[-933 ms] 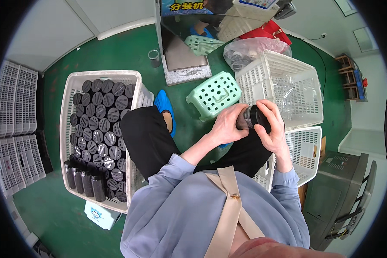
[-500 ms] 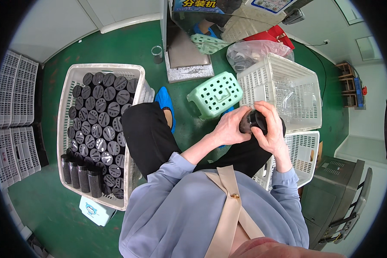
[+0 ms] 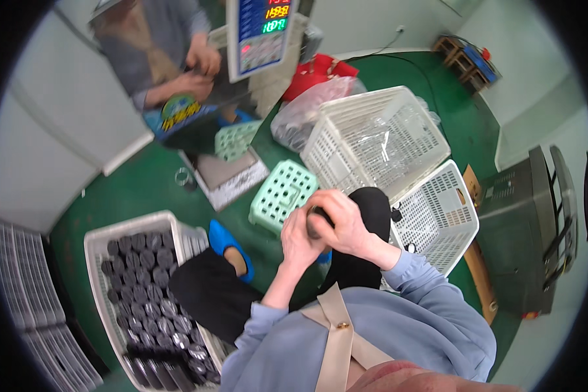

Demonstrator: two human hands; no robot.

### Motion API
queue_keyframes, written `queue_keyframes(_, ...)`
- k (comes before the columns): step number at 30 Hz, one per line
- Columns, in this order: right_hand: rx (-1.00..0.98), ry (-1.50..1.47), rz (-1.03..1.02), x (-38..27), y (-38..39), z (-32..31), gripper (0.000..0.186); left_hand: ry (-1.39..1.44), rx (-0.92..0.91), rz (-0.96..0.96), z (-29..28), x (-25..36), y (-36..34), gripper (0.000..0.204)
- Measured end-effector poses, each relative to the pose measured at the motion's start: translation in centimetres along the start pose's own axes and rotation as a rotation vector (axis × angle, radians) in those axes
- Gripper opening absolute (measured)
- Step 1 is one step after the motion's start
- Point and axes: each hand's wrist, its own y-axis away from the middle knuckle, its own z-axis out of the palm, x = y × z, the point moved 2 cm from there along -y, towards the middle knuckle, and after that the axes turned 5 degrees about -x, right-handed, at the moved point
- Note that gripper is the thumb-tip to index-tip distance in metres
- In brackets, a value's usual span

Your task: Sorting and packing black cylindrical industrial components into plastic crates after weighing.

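Both my hands are closed around a dark jar [image 3: 316,226] in front of my body. My left hand [image 3: 296,239] wraps it from the left, and my right hand [image 3: 343,221] grips it from the right with fingers curled over. Much of the jar is hidden by the fingers. At my left stands a white crate [image 3: 130,223] packed with upright black-lidded jars [image 3: 151,277]. Several clear-sided jars with dark contents [image 3: 157,372] lie along its near end.
A mint-green perforated stool [image 3: 274,196] stands ahead of my hands. White crates at my right hold clear plastic containers [image 3: 385,147] and black lids [image 3: 396,214]. Ahead rises a shiny metal machine with a lit display [image 3: 261,36]. A grey cabinet [image 3: 519,228] is far right.
My view has turned to the right and lifted, bringing the machine's display into sight. Both hands still hold the jar; the right hand's fingers now cover more of it.
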Motion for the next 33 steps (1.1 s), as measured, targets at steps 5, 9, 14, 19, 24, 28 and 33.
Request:
queue_keyframes(5,-0.205,-0.041,-0.233,-1.2,-1.7,-4.1,0.035,0.279,-0.233,-0.131,-0.8,2.0,-1.0,0.065)
queue_keyframes(9,-0.104,-0.137,-0.129,0.1,-0.7,-1.6,0.011,0.248,-0.343,-0.081,0.3,-0.2,0.5,0.062)
queue_keyframes(14,0.059,-0.077,0.011,0.6,0.2,0.1,0.014,0.050,-0.096,0.074,0.1,0.3,-0.5,0.058)
queue_keyframes(19,-0.097,-0.201,-0.293,-0.7,-0.8,-3.5,0.016,0.325,-0.372,0.033,0.8,-0.4,0.1,0.069)
queue_keyframes(24,0.025,-0.061,0.095,1.8,0.4,0.7,0.020,0.128,-0.178,-0.080,1.9,-0.4,0.2,0.063)
queue_keyframes(28,0.086,-0.072,-0.005,1.4,0.0,-0.2,0.020,0.075,-0.196,-0.089,0.2,0.0,-0.6,0.067)
queue_keyframes(33,-0.188,-0.224,-0.152,0.9,0.2,-1.9,0.018,0.344,-0.443,0.026,-0.1,0.2,-0.3,0.069)
